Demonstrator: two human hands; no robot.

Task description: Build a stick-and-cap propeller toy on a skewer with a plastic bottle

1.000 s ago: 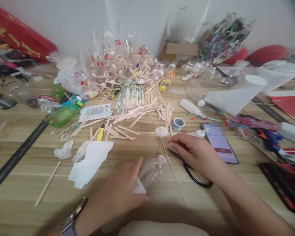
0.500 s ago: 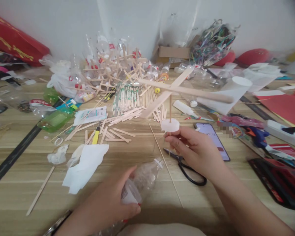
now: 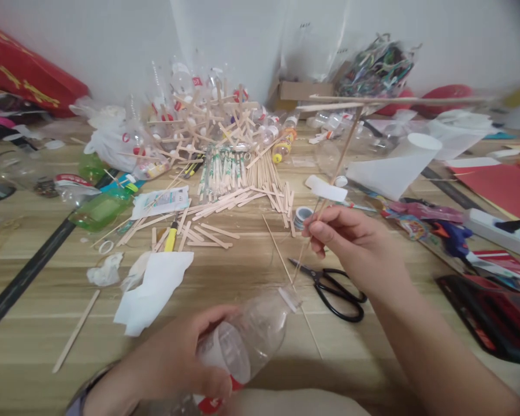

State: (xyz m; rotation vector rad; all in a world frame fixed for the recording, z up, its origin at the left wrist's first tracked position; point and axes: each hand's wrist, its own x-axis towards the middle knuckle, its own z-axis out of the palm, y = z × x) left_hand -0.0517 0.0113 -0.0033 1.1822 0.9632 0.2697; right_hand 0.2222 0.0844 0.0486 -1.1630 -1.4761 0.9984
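Observation:
My left hand (image 3: 190,358) is wrapped round a clear plastic bottle (image 3: 264,326) with a red and white label, its open neck pointing up and to the right. Between thumb and fingers, my right hand (image 3: 335,234) pinches thin wooden sticks. A white disc (image 3: 326,189) sits on them just above my fingers, and crossed flat sticks (image 3: 398,103) top the upper end. The lower stick tips reach down to the bottle's neck; whether they are inside it I cannot tell. Black-handled scissors (image 3: 338,294) lie beneath my right wrist.
Flat wooden sticks (image 3: 216,231) and a yellow cutter (image 3: 170,237) lie ahead. Stick assemblies and bottles are heaped behind. Torn white paper (image 3: 156,292) is at left, a green bottle (image 3: 104,209) beyond it. A tape roll (image 3: 303,216), white cone (image 3: 398,167) and glue gun (image 3: 455,238) are on the right.
The stick assembly has tilted, its crossed top swinging up and right, its lower tips nearing the bottle neck. My left hand has turned the bottle slightly and shifted its neck right.

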